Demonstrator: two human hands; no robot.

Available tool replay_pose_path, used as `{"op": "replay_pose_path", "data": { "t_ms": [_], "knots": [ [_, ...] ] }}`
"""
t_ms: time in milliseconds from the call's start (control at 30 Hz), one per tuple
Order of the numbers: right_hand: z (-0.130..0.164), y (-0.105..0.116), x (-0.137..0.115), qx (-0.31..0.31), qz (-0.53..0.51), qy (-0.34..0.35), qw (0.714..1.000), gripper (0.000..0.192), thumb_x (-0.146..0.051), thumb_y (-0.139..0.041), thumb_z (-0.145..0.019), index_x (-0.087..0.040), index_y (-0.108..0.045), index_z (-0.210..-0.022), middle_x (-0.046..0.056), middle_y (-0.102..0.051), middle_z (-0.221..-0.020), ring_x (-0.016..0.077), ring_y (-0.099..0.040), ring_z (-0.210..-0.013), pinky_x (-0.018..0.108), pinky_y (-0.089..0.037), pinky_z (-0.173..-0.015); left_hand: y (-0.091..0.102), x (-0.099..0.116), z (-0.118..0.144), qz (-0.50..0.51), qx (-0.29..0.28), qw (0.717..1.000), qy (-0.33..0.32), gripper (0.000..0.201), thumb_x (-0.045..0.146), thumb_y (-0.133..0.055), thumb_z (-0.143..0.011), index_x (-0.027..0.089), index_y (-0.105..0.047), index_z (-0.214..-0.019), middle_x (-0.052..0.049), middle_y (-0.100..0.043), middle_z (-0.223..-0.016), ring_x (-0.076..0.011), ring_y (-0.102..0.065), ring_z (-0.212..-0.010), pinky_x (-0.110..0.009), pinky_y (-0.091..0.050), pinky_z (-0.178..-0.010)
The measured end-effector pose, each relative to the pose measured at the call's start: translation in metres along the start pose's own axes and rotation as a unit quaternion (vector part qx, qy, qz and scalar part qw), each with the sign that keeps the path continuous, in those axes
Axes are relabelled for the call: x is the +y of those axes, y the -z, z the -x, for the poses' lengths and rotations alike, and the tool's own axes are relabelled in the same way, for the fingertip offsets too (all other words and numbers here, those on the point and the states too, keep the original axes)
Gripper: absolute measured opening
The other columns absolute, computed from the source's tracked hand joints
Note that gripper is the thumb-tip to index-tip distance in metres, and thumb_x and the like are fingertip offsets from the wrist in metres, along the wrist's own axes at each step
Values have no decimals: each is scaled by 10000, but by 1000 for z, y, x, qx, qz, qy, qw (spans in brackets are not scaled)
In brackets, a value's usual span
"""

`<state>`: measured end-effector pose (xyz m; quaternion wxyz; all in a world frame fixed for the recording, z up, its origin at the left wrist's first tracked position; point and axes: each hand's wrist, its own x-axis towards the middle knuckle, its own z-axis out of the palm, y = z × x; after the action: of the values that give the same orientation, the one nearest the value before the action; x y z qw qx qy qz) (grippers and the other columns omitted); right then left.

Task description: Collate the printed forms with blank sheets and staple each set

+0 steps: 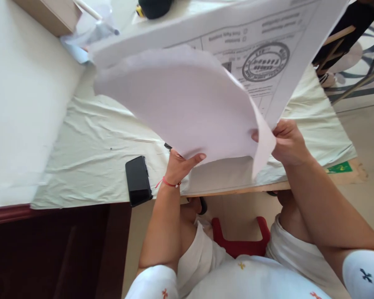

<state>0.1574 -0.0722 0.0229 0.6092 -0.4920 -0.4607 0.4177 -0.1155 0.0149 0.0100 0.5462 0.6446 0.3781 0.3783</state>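
Observation:
Several sheets of white paper (174, 95) are held up over the table by both hands. My left hand (183, 164) has its thumb on top of the near edge, with the other fingers hidden beneath. With my right hand (288, 141) I pinch the right corner, where the front sheet curls back. Behind that sheet shows a printed form (302, 37) with a grid, small checkboxes and a dark oval stamp (266, 62). Its text appears upside down from here. A red string bracelet circles my left wrist.
A black phone (139, 180) lies on the pale green tablecloth (90, 158), left of my left hand. At the far left stand a cardboard box (54, 14) and a clear plastic bag (95, 27). A black and yellow object (156, 7) sits at the back. Below the table edge is a red stool (239, 245).

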Motion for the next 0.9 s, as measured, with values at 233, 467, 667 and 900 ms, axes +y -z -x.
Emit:
{"op": "replay_pose_path", "data": {
  "t_ms": [233,467,667,900],
  "knots": [
    [1,-5,-1,-2,-67,-31,997,271,-379,-939,-632,-267,-794,-831,18,-781,-967,281,-698,-1159,392,-614,-953,-6,-4,1,9,-29,1000,5,442,450,-879,-733,176,-759,-1059,-105,-789,-1103,-270,-728,-1065,-422,-601,-989],
    [3,-8,-6,38,-142,-250,957,331,-350,-941,-652,-219,-794,-918,48,-790,-1024,277,-746,-1041,438,-625,-968,-11,9,3,175,-52,976,121,509,512,-824,-795,177,-736,-1168,-123,-779,-1182,-317,-732,-1129,-453,-603,-992],
    [17,-20,11,28,-149,-352,924,426,-410,-937,-662,-205,-780,-1000,80,-780,-1100,289,-748,-1055,444,-630,-969,-13,5,-6,277,46,933,227,452,418,-868,-735,132,-748,-1063,-146,-797,-1108,-349,-723,-1162,-474,-589,-1035],
    [16,-10,13,-26,-54,-321,945,406,-540,-820,-794,-273,-766,-1096,47,-780,-1103,243,-763,-948,384,-661,-832,-15,-5,-8,280,113,936,182,306,359,-846,-757,184,-777,-998,-96,-812,-1071,-333,-692,-1231,-475,-564,-1075]
  ]
}}
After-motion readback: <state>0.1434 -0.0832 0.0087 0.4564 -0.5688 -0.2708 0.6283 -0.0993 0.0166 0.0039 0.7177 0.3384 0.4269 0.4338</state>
